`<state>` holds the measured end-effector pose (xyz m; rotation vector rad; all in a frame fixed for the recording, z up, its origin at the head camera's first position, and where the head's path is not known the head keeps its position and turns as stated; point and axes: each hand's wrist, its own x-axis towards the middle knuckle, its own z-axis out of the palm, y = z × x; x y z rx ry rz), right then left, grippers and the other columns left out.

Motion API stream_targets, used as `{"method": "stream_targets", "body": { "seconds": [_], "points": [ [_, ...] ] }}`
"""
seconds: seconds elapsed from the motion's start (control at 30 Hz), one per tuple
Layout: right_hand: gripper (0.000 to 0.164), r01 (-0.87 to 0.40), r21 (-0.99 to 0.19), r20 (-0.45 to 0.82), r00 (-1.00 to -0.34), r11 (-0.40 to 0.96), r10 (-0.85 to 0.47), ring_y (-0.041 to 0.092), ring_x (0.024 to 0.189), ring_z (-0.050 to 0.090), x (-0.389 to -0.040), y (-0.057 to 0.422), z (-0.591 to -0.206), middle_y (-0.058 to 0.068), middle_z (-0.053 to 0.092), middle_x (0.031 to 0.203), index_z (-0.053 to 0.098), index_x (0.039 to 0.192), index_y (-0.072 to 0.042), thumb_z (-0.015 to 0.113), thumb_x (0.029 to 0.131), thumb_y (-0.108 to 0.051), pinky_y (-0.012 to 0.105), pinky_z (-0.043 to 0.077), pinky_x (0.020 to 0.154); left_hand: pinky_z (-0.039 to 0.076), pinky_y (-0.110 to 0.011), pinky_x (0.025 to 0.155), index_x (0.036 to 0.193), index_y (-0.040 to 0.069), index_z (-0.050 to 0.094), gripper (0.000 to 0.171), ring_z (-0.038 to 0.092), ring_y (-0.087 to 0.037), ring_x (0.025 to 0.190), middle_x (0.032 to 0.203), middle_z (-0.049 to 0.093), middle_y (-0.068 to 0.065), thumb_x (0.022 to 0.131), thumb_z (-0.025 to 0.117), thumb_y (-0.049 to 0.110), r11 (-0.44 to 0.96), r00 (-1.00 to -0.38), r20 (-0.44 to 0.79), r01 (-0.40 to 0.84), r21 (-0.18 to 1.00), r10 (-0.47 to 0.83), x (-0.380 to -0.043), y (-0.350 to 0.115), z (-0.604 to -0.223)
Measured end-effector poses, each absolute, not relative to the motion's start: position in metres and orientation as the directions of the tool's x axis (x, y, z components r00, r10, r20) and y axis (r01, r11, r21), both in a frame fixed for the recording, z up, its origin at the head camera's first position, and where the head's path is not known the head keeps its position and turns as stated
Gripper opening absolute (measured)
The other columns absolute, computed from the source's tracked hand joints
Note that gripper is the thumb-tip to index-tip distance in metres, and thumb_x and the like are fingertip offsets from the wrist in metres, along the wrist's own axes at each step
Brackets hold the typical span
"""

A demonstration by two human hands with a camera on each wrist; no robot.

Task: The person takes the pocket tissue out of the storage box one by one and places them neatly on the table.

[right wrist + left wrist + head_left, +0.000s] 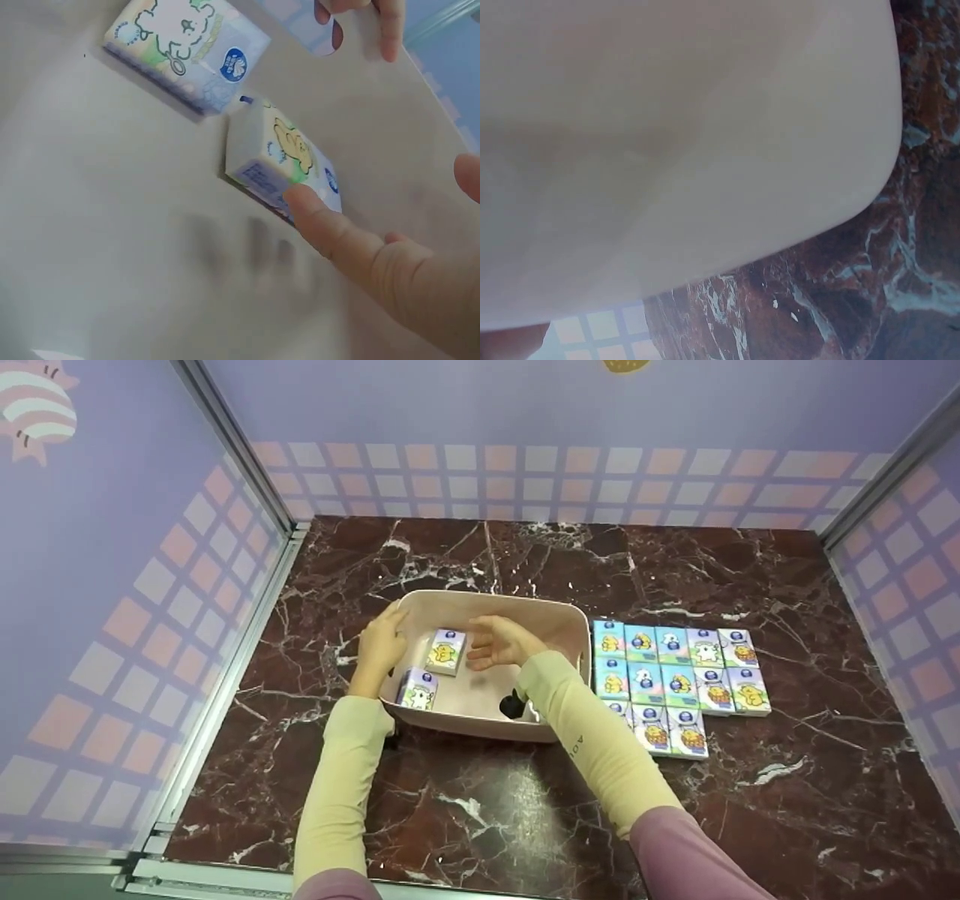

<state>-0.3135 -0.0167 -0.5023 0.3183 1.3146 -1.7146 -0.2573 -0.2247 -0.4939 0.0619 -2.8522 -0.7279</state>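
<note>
A pale pink plastic bin [480,726] stands on the marble surface. Inside, toward its left end, lie two small tissue packs: one with a yellow character [445,652], the other with a white character [418,690]. My left hand [381,649] holds the bin's left end, with fingers over the rim; the right wrist view shows some fingertips at a handle hole. Over the bin's floor, just right of the yellow-character pack [289,154], hovers my right hand [499,643], fingers spread and holding nothing. The left wrist view shows mostly the bin's outer wall [690,150].
Right of the bin, several tissue packs [645,675] lie in neat rows, blue ones toward the left and lilac ones toward the right. Partition walls [525,472] enclose the marble tabletop [480,810] at the back and both sides.
</note>
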Motion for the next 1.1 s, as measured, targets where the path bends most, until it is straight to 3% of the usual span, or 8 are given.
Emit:
{"method": "stream_targets", "body": {
  "seconds": [0.23, 0.5, 0.63, 0.77, 0.87, 0.97, 1.1],
  "points": [
    [0.059, 0.735, -0.67, -0.68, -0.548, 0.108, -0.487, 0.034, 0.124, 0.035, -0.308, -0.016, -0.514, 0.021, 0.033, 0.136, 0.023, 0.137, -0.005, 0.045, 0.089, -0.03, 0.044, 0.031, 0.102, 0.042, -0.051, 0.086, 0.119, 0.007, 0.056, 0.047, 0.051, -0.036, 0.111, 0.133, 0.046, -0.007, 0.074, 0.044, 0.0, 0.883, -0.984, 0.153, -0.009, 0.47, -0.092, -0.257, -0.225, -0.494],
    [0.049, 0.676, -0.715, -0.655, -0.561, 0.177, -0.505, 0.031, 0.117, 0.042, -0.304, -0.022, -0.521, 0.02, 0.043, 0.125, 0.027, 0.13, -0.015, 0.047, 0.088, -0.031, 0.045, 0.033, 0.099, 0.042, -0.052, 0.085, 0.117, 0.009, 0.058, 0.048, 0.05, -0.038, 0.11, 0.133, 0.047, -0.004, 0.073, 0.043, -0.001, 0.87, -0.982, 0.152, -0.024, 0.492, -0.113, -0.259, -0.226, -0.496],
    [0.045, 0.643, -0.741, -0.628, -0.563, 0.192, -0.537, 0.022, 0.095, 0.049, -0.303, -0.024, -0.523, 0.011, 0.049, 0.101, 0.029, 0.127, -0.02, 0.047, 0.088, -0.031, 0.039, 0.039, 0.088, 0.042, -0.052, 0.083, 0.118, 0.008, 0.058, 0.048, 0.051, -0.038, 0.11, 0.133, 0.046, -0.004, 0.073, 0.043, -0.001, 0.869, -0.981, 0.157, -0.019, 0.495, -0.111, -0.259, -0.225, -0.496],
    [0.033, 0.63, -0.761, -0.579, -0.553, 0.154, -0.599, 0.016, 0.072, 0.04, -0.302, -0.024, -0.522, 0.004, 0.043, 0.08, 0.032, 0.117, -0.021, 0.048, 0.088, -0.028, 0.031, 0.036, 0.069, 0.043, -0.051, 0.084, 0.119, 0.006, 0.057, 0.047, 0.051, -0.037, 0.109, 0.134, 0.046, -0.006, 0.073, 0.044, -0.001, 0.868, -0.984, 0.145, -0.021, 0.497, -0.107, -0.258, -0.224, -0.493],
    [0.033, 0.637, -0.763, -0.544, -0.545, 0.106, -0.638, 0.014, 0.07, 0.038, -0.301, -0.025, -0.521, 0.003, 0.043, 0.08, 0.031, 0.115, -0.02, 0.048, 0.088, -0.027, 0.028, 0.033, 0.065, 0.043, -0.05, 0.085, 0.119, 0.007, 0.056, 0.046, 0.052, -0.036, 0.11, 0.134, 0.045, -0.005, 0.075, 0.045, 0.0, 0.874, -0.984, 0.143, -0.025, 0.486, -0.107, -0.257, -0.224, -0.492],
    [0.044, 0.645, -0.76, -0.523, -0.537, 0.077, -0.661, 0.015, 0.073, 0.04, -0.301, -0.026, -0.521, 0.006, 0.044, 0.084, 0.025, 0.127, -0.021, 0.046, 0.088, -0.026, 0.028, 0.033, 0.066, 0.041, -0.05, 0.088, 0.12, 0.007, 0.056, 0.046, 0.05, -0.034, 0.112, 0.134, 0.045, -0.005, 0.075, 0.045, 0.0, 0.875, -0.985, 0.138, -0.026, 0.484, -0.106, -0.257, -0.223, -0.491],
    [0.058, 0.66, -0.749, -0.511, -0.527, 0.051, -0.679, 0.02, 0.088, 0.043, -0.3, -0.029, -0.521, 0.011, 0.044, 0.096, 0.01, 0.138, -0.021, 0.043, 0.09, -0.024, 0.032, 0.036, 0.081, 0.041, -0.051, 0.089, 0.12, 0.008, 0.055, 0.048, 0.049, -0.034, 0.114, 0.134, 0.045, -0.006, 0.075, 0.044, 0.0, 0.872, -0.986, 0.132, -0.026, 0.49, -0.103, -0.256, -0.223, -0.491]
  ]
}}
